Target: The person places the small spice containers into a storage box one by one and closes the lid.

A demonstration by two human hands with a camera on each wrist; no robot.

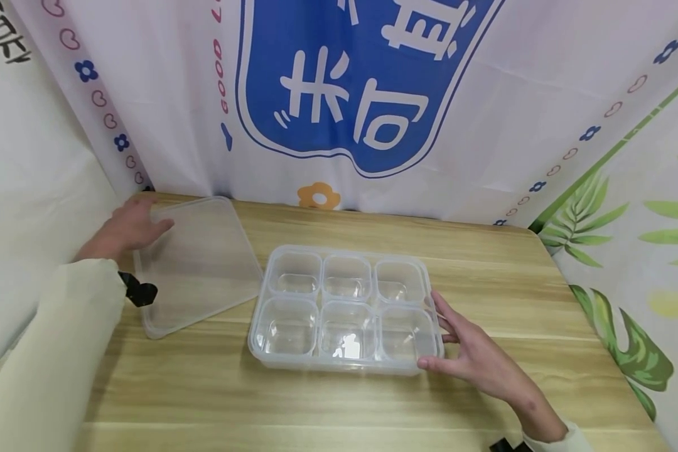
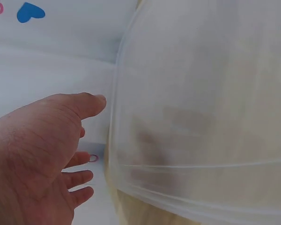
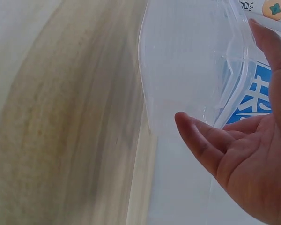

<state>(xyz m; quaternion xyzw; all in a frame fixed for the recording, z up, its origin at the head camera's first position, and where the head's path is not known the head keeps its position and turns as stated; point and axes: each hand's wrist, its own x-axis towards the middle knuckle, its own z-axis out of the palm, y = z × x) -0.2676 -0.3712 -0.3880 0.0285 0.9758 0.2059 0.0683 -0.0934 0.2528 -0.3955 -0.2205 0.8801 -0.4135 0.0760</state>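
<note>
A clear plastic storage box (image 1: 339, 363) with several square compartments sits on the wooden table; no contents show in them. To its left lies a flat, frosted lid (image 1: 200, 270), its right edge close to the box. My left hand (image 1: 130, 227) is at the lid's far left corner, fingers spread. In the left wrist view the thumb of that hand (image 2: 40, 154) points at the edge of the lid (image 2: 201, 93), and nothing is in the palm. My right hand (image 1: 471, 358) spans the box's right end, thumb at the near corner and fingers along the side; the right wrist view shows the fingers extended beside the box (image 3: 187, 61).
A printed cloth (image 1: 486, 144) with a blue sign hangs behind the table (image 1: 294, 408). A leaf-patterned cloth (image 1: 644, 270) stands along the right side, and a white cloth (image 1: 34, 144) along the left. Black wrist straps (image 1: 138, 290) show at the sleeves.
</note>
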